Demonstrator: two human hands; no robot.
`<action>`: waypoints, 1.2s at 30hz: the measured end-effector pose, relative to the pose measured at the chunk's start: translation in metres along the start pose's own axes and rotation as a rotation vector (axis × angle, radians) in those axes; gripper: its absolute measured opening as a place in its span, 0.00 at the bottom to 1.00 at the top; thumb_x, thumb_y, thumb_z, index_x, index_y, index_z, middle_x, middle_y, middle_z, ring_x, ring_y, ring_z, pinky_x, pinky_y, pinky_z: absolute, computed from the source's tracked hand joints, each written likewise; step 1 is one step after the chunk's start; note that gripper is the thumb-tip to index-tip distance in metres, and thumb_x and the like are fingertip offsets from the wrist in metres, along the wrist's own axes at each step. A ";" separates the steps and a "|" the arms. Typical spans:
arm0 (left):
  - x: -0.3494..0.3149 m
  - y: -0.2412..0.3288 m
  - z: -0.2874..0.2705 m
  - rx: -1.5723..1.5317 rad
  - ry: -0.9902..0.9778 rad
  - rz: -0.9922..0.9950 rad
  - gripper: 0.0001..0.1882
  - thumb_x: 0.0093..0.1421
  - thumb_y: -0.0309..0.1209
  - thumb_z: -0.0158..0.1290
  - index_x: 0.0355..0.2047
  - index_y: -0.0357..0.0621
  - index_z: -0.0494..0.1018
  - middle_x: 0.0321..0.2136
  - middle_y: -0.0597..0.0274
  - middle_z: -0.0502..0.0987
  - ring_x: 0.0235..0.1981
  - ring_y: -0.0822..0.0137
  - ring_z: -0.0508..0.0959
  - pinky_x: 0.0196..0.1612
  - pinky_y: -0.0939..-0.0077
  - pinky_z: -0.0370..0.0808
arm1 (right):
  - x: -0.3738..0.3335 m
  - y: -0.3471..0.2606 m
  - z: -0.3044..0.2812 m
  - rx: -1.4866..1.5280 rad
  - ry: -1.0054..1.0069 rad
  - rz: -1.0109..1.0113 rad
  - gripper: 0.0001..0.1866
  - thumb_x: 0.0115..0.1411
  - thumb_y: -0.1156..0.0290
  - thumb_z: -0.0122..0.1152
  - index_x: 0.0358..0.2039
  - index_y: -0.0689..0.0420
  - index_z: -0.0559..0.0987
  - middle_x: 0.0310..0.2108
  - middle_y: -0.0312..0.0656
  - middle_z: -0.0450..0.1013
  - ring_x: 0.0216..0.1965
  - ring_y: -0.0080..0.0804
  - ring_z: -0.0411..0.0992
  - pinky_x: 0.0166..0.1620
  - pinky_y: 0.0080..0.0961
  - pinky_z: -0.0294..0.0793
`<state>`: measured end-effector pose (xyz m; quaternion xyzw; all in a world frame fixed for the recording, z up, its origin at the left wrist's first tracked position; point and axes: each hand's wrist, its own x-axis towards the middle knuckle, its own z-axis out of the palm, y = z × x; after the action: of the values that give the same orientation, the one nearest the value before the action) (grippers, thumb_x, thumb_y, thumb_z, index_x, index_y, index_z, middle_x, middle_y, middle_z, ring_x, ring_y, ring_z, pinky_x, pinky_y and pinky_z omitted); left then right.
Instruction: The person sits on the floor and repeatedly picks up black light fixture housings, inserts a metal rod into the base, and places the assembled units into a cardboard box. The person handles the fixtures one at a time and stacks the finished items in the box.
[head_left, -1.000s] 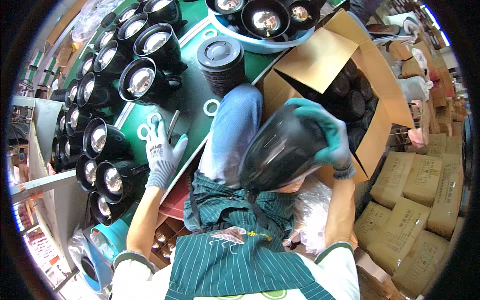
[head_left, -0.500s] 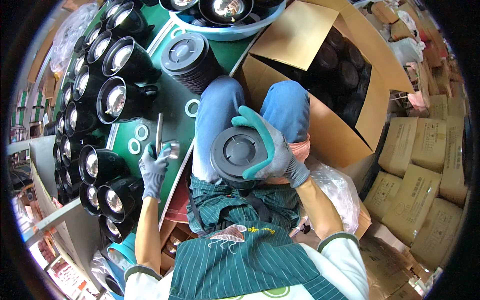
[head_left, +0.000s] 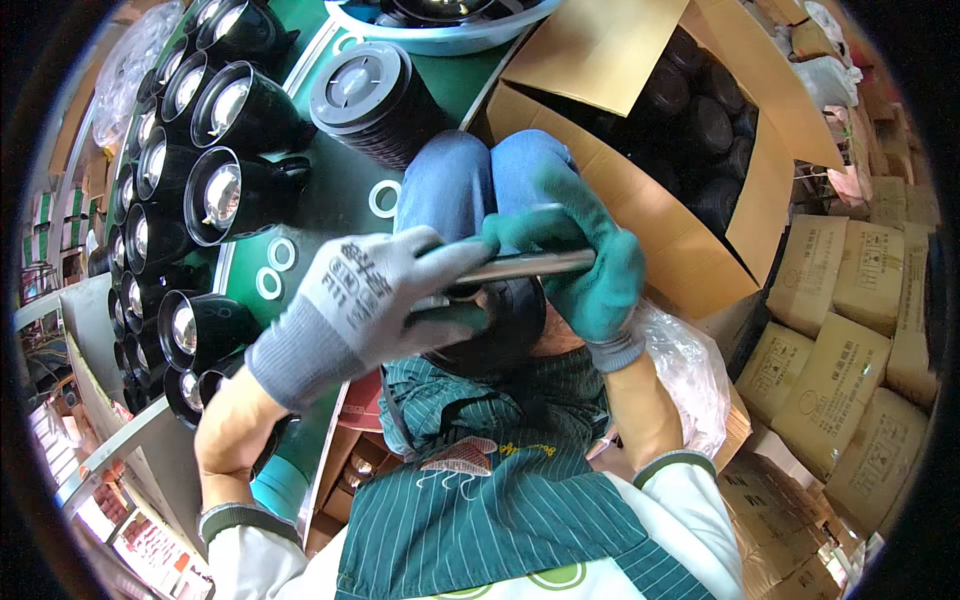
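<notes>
My left hand (head_left: 375,290), in a grey glove with green fingertips, is closed on one end of a shiny metal bar tool (head_left: 530,265). My right hand (head_left: 605,260) wears the same kind of glove, its green palm side showing, and is closed round the bar's other end. The bar lies level across my lap, above a round black plastic part (head_left: 500,335) that sits between my thighs. My hands and the tool cover much of that part, and the tool's head is hidden.
Left, a green bench (head_left: 320,230) bears rows of black jugs (head_left: 165,245) with shiny insides, white rings (head_left: 281,253) and a stack of black discs (head_left: 368,95). Beyond stands a blue basin (head_left: 450,40). An open carton (head_left: 610,165) of black parts is right, near closed cartons (head_left: 835,375).
My left hand has brought the metal tool from over the bench to my lap. My right hand has left the disc's rim and taken hold of the bar.
</notes>
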<state>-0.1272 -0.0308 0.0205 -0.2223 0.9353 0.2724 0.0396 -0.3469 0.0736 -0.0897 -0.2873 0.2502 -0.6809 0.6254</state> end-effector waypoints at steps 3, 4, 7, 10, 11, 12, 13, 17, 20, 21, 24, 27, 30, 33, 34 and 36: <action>-0.013 0.032 0.013 0.070 0.065 -0.139 0.32 0.60 0.49 0.63 0.61 0.50 0.71 0.37 0.55 0.75 0.35 0.55 0.82 0.35 0.64 0.79 | 0.005 0.005 -0.010 0.589 0.009 0.305 0.24 0.77 0.60 0.46 0.58 0.70 0.73 0.42 0.58 0.81 0.46 0.48 0.83 0.55 0.46 0.83; -0.015 0.046 0.020 0.074 0.106 -0.194 0.34 0.59 0.48 0.63 0.62 0.48 0.70 0.37 0.53 0.76 0.34 0.53 0.82 0.35 0.61 0.79 | 0.017 0.010 -0.012 0.126 -0.007 0.199 0.23 0.77 0.60 0.45 0.56 0.69 0.74 0.39 0.56 0.81 0.44 0.46 0.83 0.54 0.46 0.83; -0.013 0.040 0.018 0.016 0.153 -0.201 0.28 0.65 0.43 0.58 0.60 0.42 0.70 0.37 0.53 0.78 0.33 0.52 0.82 0.36 0.60 0.79 | 0.010 0.019 -0.025 -0.042 -0.188 0.009 0.22 0.77 0.58 0.43 0.52 0.65 0.77 0.30 0.49 0.80 0.41 0.42 0.83 0.61 0.50 0.76; -0.007 -0.029 0.039 -0.351 0.341 0.058 0.15 0.68 0.38 0.53 0.48 0.41 0.76 0.34 0.52 0.78 0.31 0.50 0.81 0.35 0.60 0.77 | 0.002 0.000 0.007 0.129 -0.331 0.003 0.32 0.76 0.49 0.41 0.22 0.54 0.81 0.13 0.35 0.73 0.31 0.45 0.78 0.74 0.65 0.42; 0.001 -0.035 0.040 -0.548 0.292 0.043 0.12 0.69 0.37 0.51 0.40 0.41 0.79 0.29 0.51 0.77 0.29 0.49 0.80 0.34 0.59 0.75 | -0.003 -0.015 0.014 -0.026 -0.341 -0.013 0.35 0.75 0.46 0.43 0.16 0.54 0.79 0.12 0.35 0.73 0.29 0.42 0.78 0.73 0.59 0.52; 0.005 -0.034 0.047 -0.344 0.461 0.140 0.13 0.70 0.35 0.51 0.43 0.39 0.78 0.33 0.49 0.79 0.33 0.49 0.82 0.37 0.61 0.78 | -0.008 -0.018 0.014 -0.085 -0.305 -0.011 0.35 0.74 0.45 0.44 0.15 0.54 0.79 0.11 0.35 0.72 0.28 0.41 0.77 0.70 0.54 0.57; 0.007 -0.035 0.052 -0.114 0.652 0.191 0.14 0.71 0.34 0.50 0.47 0.37 0.78 0.37 0.47 0.81 0.38 0.49 0.83 0.41 0.62 0.80 | -0.005 -0.021 0.008 -0.174 -0.320 -0.003 0.35 0.74 0.45 0.45 0.15 0.54 0.79 0.11 0.35 0.73 0.27 0.40 0.77 0.68 0.51 0.62; 0.006 -0.025 0.059 -0.143 0.608 0.161 0.15 0.72 0.33 0.50 0.50 0.35 0.76 0.39 0.44 0.81 0.39 0.44 0.83 0.44 0.60 0.80 | -0.004 -0.034 -0.009 -0.393 -0.391 -0.059 0.35 0.73 0.46 0.48 0.14 0.55 0.81 0.11 0.37 0.74 0.24 0.39 0.77 0.61 0.46 0.73; 0.003 -0.003 0.057 -0.334 0.592 0.080 0.15 0.71 0.34 0.50 0.49 0.36 0.76 0.38 0.45 0.81 0.39 0.44 0.83 0.43 0.60 0.80 | 0.006 -0.039 -0.018 -0.322 -0.438 -0.063 0.31 0.71 0.49 0.54 0.16 0.56 0.83 0.13 0.39 0.75 0.25 0.40 0.79 0.64 0.54 0.69; 0.005 0.009 0.051 -0.443 0.580 0.044 0.14 0.71 0.34 0.51 0.49 0.37 0.77 0.38 0.45 0.81 0.39 0.45 0.83 0.42 0.60 0.80 | 0.009 -0.042 -0.022 -0.327 -0.441 -0.036 0.30 0.71 0.50 0.55 0.17 0.56 0.83 0.13 0.39 0.75 0.25 0.41 0.79 0.65 0.56 0.68; 0.008 0.022 0.034 -0.531 0.420 -0.104 0.13 0.70 0.34 0.50 0.47 0.40 0.78 0.37 0.47 0.81 0.38 0.47 0.84 0.41 0.60 0.80 | 0.005 -0.032 -0.030 -0.179 -0.458 -0.025 0.21 0.67 0.59 0.59 0.20 0.58 0.84 0.14 0.38 0.76 0.26 0.41 0.79 0.67 0.59 0.64; 0.012 -0.013 0.055 -0.598 0.596 -0.136 0.12 0.72 0.31 0.50 0.48 0.37 0.78 0.38 0.51 0.83 0.37 0.52 0.85 0.41 0.62 0.81 | 0.018 -0.028 -0.023 -0.418 -0.793 -0.181 0.12 0.55 0.61 0.65 0.24 0.56 0.85 0.22 0.40 0.77 0.34 0.41 0.79 0.62 0.56 0.69; 0.034 -0.055 0.062 -0.248 0.660 0.120 0.14 0.72 0.32 0.51 0.52 0.37 0.77 0.35 0.53 0.84 0.33 0.55 0.85 0.39 0.66 0.81 | 0.017 -0.036 0.017 -0.753 -0.927 -0.315 0.14 0.55 0.56 0.68 0.21 0.51 0.78 0.20 0.32 0.69 0.33 0.37 0.73 0.58 0.46 0.73; 0.065 -0.059 0.067 -0.861 0.452 0.080 0.12 0.71 0.33 0.52 0.43 0.36 0.81 0.29 0.54 0.83 0.28 0.58 0.83 0.37 0.64 0.80 | 0.008 -0.042 0.040 -0.999 -1.140 -0.286 0.16 0.54 0.54 0.65 0.19 0.50 0.75 0.18 0.32 0.67 0.28 0.34 0.71 0.50 0.40 0.72; 0.081 -0.060 0.078 -0.876 0.469 0.218 0.15 0.72 0.35 0.51 0.39 0.36 0.81 0.29 0.53 0.83 0.28 0.59 0.83 0.37 0.65 0.79 | 0.002 -0.041 0.048 -1.069 -1.252 -0.226 0.15 0.54 0.55 0.64 0.19 0.50 0.75 0.17 0.32 0.66 0.27 0.33 0.70 0.46 0.39 0.71; 0.120 -0.054 0.081 -0.956 0.318 0.399 0.20 0.73 0.40 0.50 0.34 0.36 0.82 0.29 0.51 0.84 0.30 0.59 0.83 0.38 0.65 0.79 | -0.008 -0.033 0.066 -1.183 -1.432 -0.111 0.14 0.53 0.56 0.62 0.19 0.51 0.75 0.16 0.32 0.65 0.24 0.31 0.69 0.38 0.35 0.70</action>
<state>-0.2152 -0.0758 -0.0986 -0.0720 0.7257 0.6327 -0.2605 -0.3234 0.0856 -0.0207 -0.9227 0.0969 -0.1319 0.3491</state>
